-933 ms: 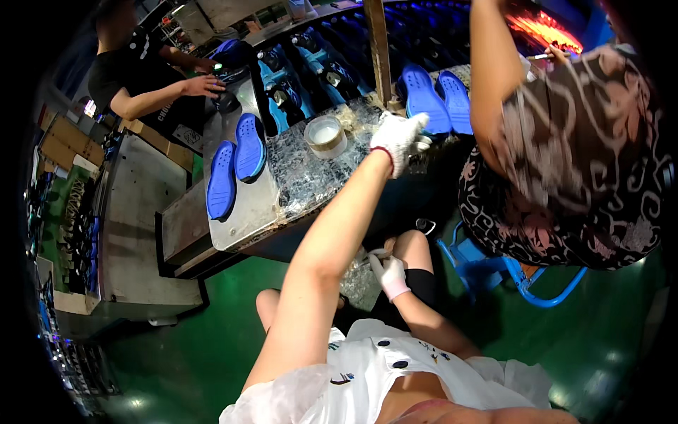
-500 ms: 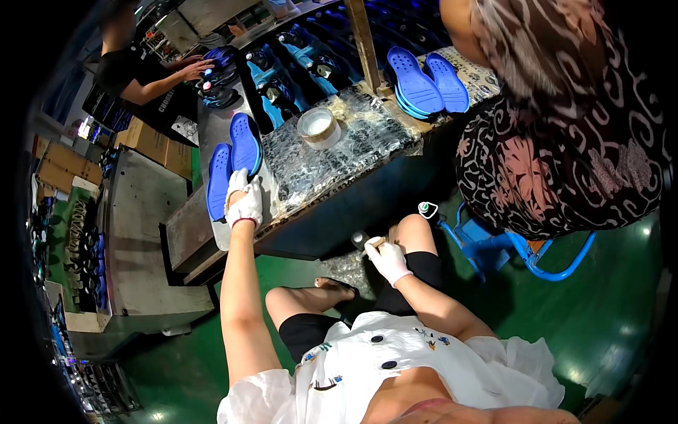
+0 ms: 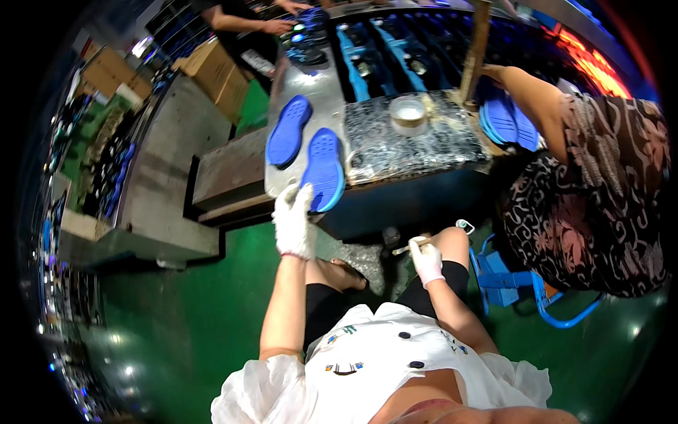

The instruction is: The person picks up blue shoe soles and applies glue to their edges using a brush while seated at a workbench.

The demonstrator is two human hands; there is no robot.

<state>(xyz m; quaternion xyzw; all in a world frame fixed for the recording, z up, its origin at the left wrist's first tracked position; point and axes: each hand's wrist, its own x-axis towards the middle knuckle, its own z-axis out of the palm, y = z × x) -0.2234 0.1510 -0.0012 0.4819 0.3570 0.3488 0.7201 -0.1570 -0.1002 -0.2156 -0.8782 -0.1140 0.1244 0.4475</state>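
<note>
My left hand [image 3: 294,220], in a white glove, grips the heel edge of a blue shoe sole [image 3: 323,169] at the near edge of the metal table. The toe of that sole points away from me. To its left, the matching blue sole [image 3: 287,134] lies flat with small holes in its front part. Low by my right knee, my right hand [image 3: 427,261], also gloved, is closed around a thin light stick [image 3: 401,250]; what its tip is cannot be made out. A small dark pot [image 3: 391,237] stands close to that tip.
A round whitish container or tape roll [image 3: 408,115] rests on a plastic-wrapped board [image 3: 374,152]. Behind are racks of dark and blue shoes [image 3: 360,63]. One co-worker handles sandals [image 3: 307,39]; another, in patterned clothes, sits right by stacked soles [image 3: 500,120] and a blue stool [image 3: 505,283].
My view has swung left. The two soles have separated, and my left hand now grips the right one nearer the table edge. The right-hand co-worker's arm has reached toward the rack.
</note>
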